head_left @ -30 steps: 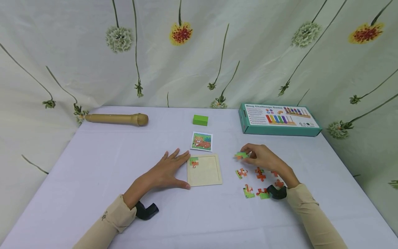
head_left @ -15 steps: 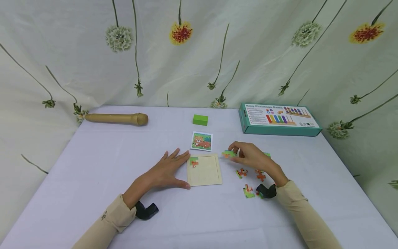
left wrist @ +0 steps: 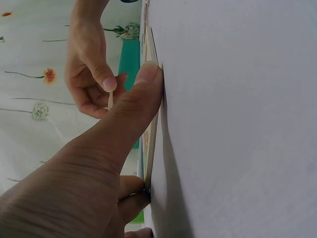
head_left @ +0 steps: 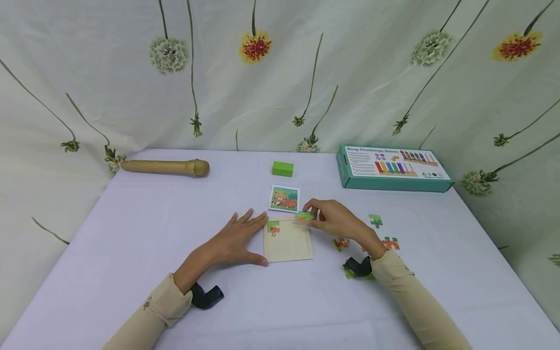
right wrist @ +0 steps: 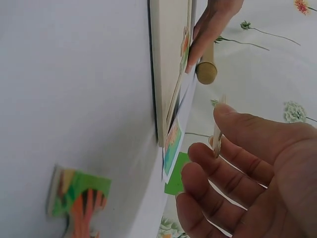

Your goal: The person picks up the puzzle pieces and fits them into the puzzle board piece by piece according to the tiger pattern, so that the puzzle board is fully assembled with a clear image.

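Observation:
A pale wooden puzzle tray (head_left: 286, 245) lies on the table with one puzzle piece (head_left: 273, 227) in its far left corner. My left hand (head_left: 234, 240) rests against the tray's left side, fingers spread and thumb at the near corner. With thumb and fingers my right hand (head_left: 334, 218) pinches a green and orange puzzle piece (head_left: 305, 216) over the tray's far right corner. In the right wrist view that held piece (right wrist: 218, 134) is seen edge-on, apart from the tray. Just beyond the tray lies a tiger picture card (head_left: 284, 199).
Loose pieces lie right of the tray, among them a green one (head_left: 375, 220) and an orange one (head_left: 391, 243); several are partly hidden under the right wrist. Farther back are a green block (head_left: 282, 168), a teal game box (head_left: 395, 168) and a tan microphone-shaped stick (head_left: 165, 167).
My right hand has carried the pinched piece leftward from beside the loose pieces to above the tray's far right corner. The left hand has stayed in place.

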Demonstrator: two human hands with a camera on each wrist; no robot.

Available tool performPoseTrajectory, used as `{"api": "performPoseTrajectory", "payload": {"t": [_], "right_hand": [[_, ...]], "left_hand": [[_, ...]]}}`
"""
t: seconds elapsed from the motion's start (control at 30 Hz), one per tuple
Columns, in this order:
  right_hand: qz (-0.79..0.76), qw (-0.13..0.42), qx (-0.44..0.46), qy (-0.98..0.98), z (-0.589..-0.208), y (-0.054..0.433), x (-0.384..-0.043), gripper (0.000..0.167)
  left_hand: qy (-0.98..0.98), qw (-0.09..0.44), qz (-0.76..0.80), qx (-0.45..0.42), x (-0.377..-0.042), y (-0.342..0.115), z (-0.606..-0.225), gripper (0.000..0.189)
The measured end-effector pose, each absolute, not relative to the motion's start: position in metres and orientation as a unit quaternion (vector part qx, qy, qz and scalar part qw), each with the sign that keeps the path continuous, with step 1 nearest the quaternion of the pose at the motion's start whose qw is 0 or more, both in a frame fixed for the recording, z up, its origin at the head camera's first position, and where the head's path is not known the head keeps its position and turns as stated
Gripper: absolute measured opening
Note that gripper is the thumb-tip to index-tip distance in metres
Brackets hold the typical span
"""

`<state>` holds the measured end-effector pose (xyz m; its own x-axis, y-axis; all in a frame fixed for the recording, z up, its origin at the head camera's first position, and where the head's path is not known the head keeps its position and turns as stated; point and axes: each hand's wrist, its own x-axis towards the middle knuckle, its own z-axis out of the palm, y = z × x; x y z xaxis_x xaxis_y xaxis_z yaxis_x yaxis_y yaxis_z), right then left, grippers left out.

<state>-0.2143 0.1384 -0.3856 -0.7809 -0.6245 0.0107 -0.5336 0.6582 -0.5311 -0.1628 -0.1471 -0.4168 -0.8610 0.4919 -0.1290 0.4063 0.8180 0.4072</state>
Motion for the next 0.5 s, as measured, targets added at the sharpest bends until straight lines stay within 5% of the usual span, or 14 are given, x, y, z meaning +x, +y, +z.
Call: {"api": "performPoseTrajectory", "payload": {"t": [0.5], "right_hand": [[-0.243,0.095,-0.343,0.902,-0.390,0.106,-0.209,0.027]], "left_hand": [[0.946,0.119,0.180,0.241,-0.164,-0.148,-0.418,0.117]]}}
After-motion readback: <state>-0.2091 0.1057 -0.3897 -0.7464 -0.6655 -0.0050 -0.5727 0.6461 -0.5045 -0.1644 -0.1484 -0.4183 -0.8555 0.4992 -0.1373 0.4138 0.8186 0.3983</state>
